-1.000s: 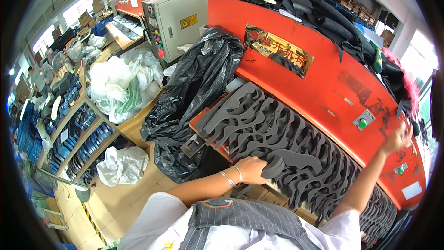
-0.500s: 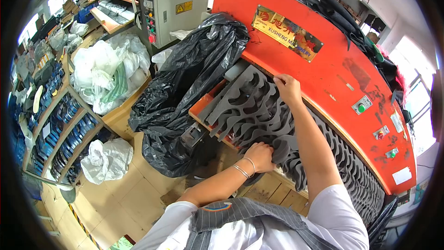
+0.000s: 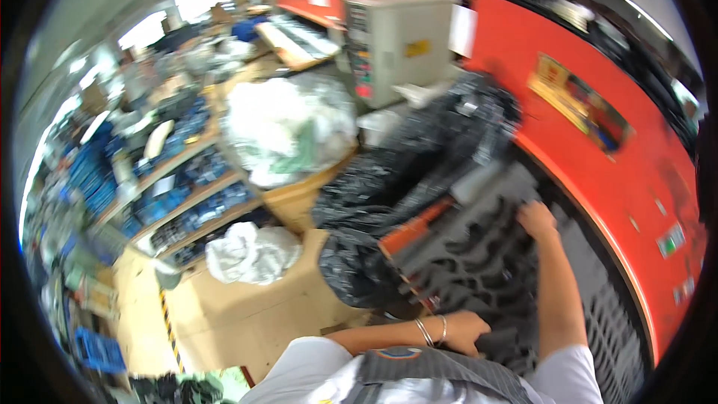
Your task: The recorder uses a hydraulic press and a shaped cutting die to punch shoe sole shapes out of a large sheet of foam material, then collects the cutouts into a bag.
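A dark grey foam-like sheet (image 3: pixel 479 236), full of wavy cut-outs, lies on the bed of the red machine (image 3: pixel 636 75). My right hand (image 3: pixel 538 218) is closed at the far edge of this sheet, its fingers bent and blurred. At the near edge, my left hand (image 3: pixel 465 331), with bangles on the wrist, is closed on the same sheet; its fingertips are smeared by motion. Just left of the sheet stands a big black plastic bag (image 3: pixel 419 157), its mouth gaping. More of the grey cut material (image 3: pixel 609 322) runs along the bed to the right.
A grey control box (image 3: pixel 407 52) stands behind the black bag. To its left are a box (image 3: pixel 299 198) of clear plastic bags and a shelf rack (image 3: pixel 198 198) with blue items. A white sack (image 3: pixel 250 254) sits on the floor, and a blue crate (image 3: pixel 99 350) is at far left.
My view has swung left, so the machine and bag appear farther right. Both hands remain at the grey sheet's edges; the whole picture is now blurred.
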Tool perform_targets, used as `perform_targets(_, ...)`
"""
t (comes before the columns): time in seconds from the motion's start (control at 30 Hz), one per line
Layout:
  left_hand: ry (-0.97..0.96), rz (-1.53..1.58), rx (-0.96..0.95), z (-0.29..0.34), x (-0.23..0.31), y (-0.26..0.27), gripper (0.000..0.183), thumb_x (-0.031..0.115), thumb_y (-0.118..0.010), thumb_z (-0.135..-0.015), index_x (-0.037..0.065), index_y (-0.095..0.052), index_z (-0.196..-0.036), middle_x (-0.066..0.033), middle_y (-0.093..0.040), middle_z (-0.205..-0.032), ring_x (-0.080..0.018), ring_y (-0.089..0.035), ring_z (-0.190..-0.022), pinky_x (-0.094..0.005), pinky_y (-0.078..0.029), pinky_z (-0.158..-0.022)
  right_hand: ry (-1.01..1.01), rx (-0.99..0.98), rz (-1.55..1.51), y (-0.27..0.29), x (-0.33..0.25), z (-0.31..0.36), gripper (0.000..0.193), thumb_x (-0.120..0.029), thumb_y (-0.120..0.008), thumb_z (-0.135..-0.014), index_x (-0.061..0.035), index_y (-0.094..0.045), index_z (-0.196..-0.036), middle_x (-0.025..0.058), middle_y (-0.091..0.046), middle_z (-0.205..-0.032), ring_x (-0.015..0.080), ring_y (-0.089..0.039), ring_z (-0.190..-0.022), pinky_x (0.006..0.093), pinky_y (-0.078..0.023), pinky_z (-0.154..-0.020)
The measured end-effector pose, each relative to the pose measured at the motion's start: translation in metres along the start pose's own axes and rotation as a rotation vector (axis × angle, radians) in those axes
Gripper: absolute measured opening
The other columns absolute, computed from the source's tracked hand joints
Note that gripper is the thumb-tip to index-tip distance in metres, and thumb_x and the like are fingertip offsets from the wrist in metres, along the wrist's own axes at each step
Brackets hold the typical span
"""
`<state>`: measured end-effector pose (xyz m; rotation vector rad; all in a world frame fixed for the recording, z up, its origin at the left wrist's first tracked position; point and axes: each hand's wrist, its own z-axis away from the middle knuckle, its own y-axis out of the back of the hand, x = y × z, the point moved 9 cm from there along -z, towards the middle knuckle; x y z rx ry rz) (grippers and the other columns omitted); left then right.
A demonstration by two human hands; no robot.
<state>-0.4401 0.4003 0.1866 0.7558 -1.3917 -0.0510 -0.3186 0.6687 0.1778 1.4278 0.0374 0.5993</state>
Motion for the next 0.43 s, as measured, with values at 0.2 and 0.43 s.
perform_targets(0.2, -0.07, 0.798, 0.161, 0.052, 0.022, 0.062, 0.04, 0.014, -0.069, -0.06, -0.002, -0.061, -0.096, -0.0097, -0.066, -0.085, -0.0186, -0.063, -0.08, -0.0317, -0.048, -0.074, -0.331, -0.157, -0.837, 0.042, -0.016, 0.051, 0.013, -0.006, -0.061, -0.074, 0.0058, -0.066, -0.076, 0.0173, -0.062, -0.062, 0.0257, -0.065, -0.047, 0.036, -0.055, -0.051)
perform_targets(0.43, -0.003, 0.487, 0.444, 0.09, -0.007, 0.138, 0.058, 0.016, -0.065, -0.069, 0.003, -0.056, -0.125, -0.0145, -0.066, -0.108, -0.019, -0.061, -0.093, -0.0324, -0.046, -0.086, 0.045, 0.368, -0.605, 0.063, -0.031, 0.068, 0.015, -0.003, -0.059, -0.07, -0.0025, -0.071, -0.078, 0.0198, -0.068, -0.071, 0.0299, -0.07, -0.065, 0.0383, -0.056, -0.071)
